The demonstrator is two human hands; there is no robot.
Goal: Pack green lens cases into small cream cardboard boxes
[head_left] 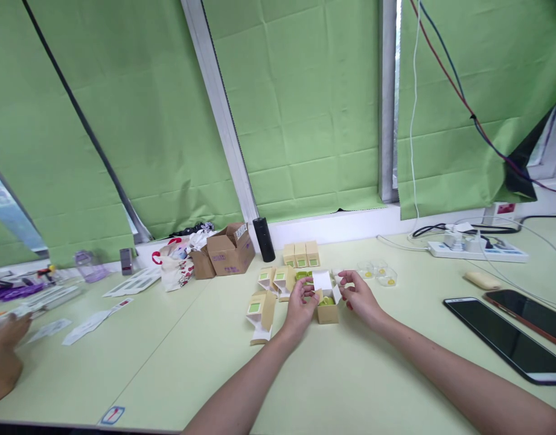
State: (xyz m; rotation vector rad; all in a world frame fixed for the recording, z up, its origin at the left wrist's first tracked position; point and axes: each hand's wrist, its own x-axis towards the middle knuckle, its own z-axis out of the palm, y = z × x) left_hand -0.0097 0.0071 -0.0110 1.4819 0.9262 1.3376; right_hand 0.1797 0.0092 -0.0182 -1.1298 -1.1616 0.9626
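Observation:
A small kraft cardboard box [328,315] stands on the table in front of me, its white-lined lid and side flaps raised. Something yellow-green sits inside it. My left hand [300,305] is closed at the box's left side, thumb and fingers around the flap. On the other side, my right hand [360,297] has its thumb and bent fingers at the right flap. Similar boxes with green labels lie to the left, the nearest one [261,311] with its end flap open. Behind my hands, green pieces [303,275] are partly hidden.
Three closed boxes [301,254] stand farther back, near a black cylinder [264,240]. Clear round containers [386,277] with yellow centres sit to the right. A phone [508,338] and a power strip [479,249] lie at right. Another person's hand [6,356] is at far left.

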